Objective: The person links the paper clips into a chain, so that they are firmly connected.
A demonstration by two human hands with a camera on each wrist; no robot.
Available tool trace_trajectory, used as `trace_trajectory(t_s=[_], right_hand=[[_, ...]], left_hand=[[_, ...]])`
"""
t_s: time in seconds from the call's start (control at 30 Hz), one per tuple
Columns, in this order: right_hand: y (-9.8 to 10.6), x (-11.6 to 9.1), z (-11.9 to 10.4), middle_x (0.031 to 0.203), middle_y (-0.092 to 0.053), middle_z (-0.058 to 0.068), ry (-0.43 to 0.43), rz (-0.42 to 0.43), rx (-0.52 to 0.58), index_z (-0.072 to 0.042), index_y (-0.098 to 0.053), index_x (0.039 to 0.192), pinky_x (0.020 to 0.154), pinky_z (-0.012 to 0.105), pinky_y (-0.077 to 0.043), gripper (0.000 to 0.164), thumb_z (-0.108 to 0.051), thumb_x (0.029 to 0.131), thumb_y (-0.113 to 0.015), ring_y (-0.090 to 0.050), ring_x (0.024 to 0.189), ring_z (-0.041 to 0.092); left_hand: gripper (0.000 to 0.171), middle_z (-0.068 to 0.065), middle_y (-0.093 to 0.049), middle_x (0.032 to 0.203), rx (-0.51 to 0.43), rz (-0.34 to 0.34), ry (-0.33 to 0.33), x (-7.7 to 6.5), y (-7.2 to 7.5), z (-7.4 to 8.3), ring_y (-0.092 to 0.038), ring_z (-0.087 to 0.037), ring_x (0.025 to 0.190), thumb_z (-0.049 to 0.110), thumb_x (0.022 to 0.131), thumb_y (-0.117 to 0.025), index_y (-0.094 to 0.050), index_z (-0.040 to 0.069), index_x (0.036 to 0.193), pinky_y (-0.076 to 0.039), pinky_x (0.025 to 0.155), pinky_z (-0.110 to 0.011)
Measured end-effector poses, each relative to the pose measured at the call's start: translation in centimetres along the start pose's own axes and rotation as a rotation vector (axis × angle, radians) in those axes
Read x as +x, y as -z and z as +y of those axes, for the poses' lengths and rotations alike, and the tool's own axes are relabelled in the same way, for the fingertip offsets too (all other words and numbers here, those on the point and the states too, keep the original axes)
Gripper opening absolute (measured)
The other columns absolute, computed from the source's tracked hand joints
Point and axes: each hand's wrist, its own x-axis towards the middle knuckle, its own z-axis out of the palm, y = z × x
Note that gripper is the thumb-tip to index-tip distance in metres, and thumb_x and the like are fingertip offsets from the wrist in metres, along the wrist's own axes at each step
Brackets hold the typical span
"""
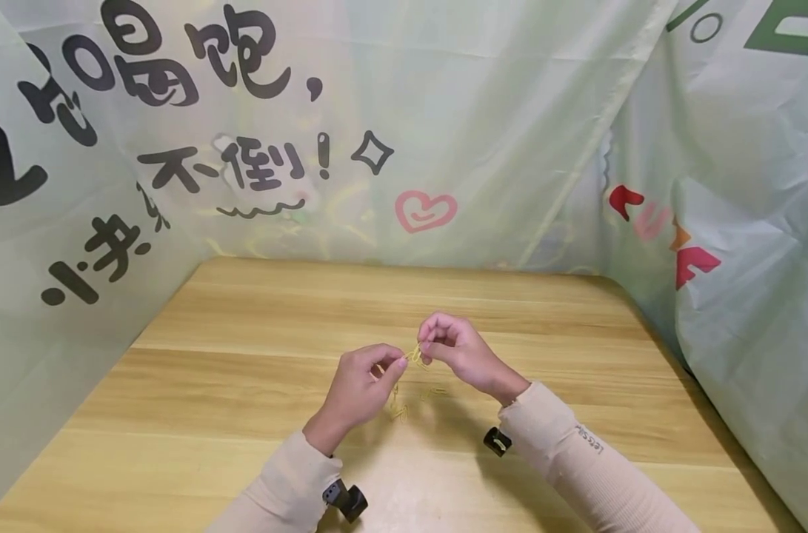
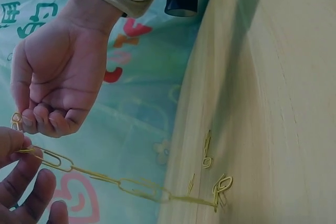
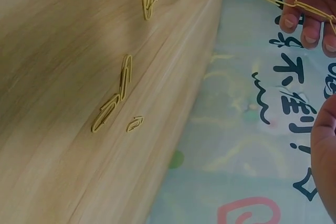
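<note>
In the head view my left hand and right hand meet above the table, fingertips close together. A chain of linked yellow paper clips runs from the left thumb and fingers, which pinch its upper end. Its lower end rests bunched on the wood. Between the right thumb and fingertips is another paper clip, right beside the chain's upper end; whether the two are linked cannot be told. On the table below lie more paper clips, some overlapping or linked, and one small loose clip.
The wooden table reaches back to a pale green printed curtain, which also hangs along both sides. A black wrist camera sits at the left cuff, another black camera at the right cuff.
</note>
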Motion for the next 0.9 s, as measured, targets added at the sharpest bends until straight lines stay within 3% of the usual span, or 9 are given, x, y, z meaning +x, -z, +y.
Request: trace_trajectory(t_s=[0.2, 0.37, 0.5, 0.73, 0.9], right_hand=[[0.0, -0.06, -0.09, 0.077, -0.056, 0.008, -0.001, -0.025, -0.009, 0.01, -0.052, 0.093, 0.068, 0.028, -0.051, 0.005, 0.007, 0.089, -0.052, -0.057, 0.071, 0.016], [-0.19, -0.24, -0.14, 0.078, -0.057, 0.012, -0.03, -0.07, 0.008, 0.011, -0.051, 0.095, 0.069, 0.027, -0.051, 0.007, 0.009, 0.089, -0.051, -0.057, 0.071, 0.015], [-0.54, -0.44, 0.0, 0.079, -0.057, 0.015, -0.054, -0.101, 0.02, 0.011, -0.051, 0.097, 0.069, 0.026, -0.051, 0.009, 0.01, 0.088, -0.05, -0.057, 0.072, 0.014], [-0.92, -0.47, -0.02, 0.08, -0.057, 0.003, -0.083, -0.09, -0.029, 0.006, -0.051, 0.1, 0.062, 0.021, -0.044, 0.013, 0.007, 0.089, -0.06, -0.053, 0.069, 0.01], [-0.57, -0.53, -0.49, 0.083, -0.056, 0.006, -0.094, -0.082, -0.065, 0.009, -0.049, 0.101, 0.066, 0.024, -0.047, 0.014, 0.01, 0.088, -0.053, -0.055, 0.074, 0.013]], left_hand=[[0.005, 0.0, -0.066, 0.072, 0.058, 0.049, -0.085, -0.04, -0.19, -0.11, -0.061, -0.01, 0.065, 0.004, 0.088, -0.066, -0.07, 0.003, 0.086, -0.052, 0.058, -0.028], [0.005, 0.0, -0.067, 0.072, 0.068, 0.059, -0.109, -0.06, -0.32, -0.11, -0.061, -0.01, 0.065, 0.004, 0.088, -0.066, -0.07, 0.004, 0.085, -0.052, 0.056, -0.031], [0.005, 0.0, -0.067, 0.072, 0.069, 0.064, -0.115, -0.13, -0.38, -0.12, -0.061, -0.01, 0.064, 0.003, 0.087, -0.066, -0.07, 0.004, 0.085, -0.052, 0.055, -0.031], [0.004, 0.0, -0.067, 0.072, 0.094, 0.073, -0.094, -0.14, -0.31, -0.27, -0.06, -0.01, 0.064, 0.004, 0.086, -0.068, -0.071, 0.005, 0.084, -0.052, 0.056, -0.032], [0.004, 0.001, -0.066, 0.071, 0.106, 0.066, -0.073, -0.07, -0.17, -0.31, -0.06, -0.009, 0.064, 0.005, 0.087, -0.068, -0.071, 0.005, 0.084, -0.052, 0.057, -0.031]])
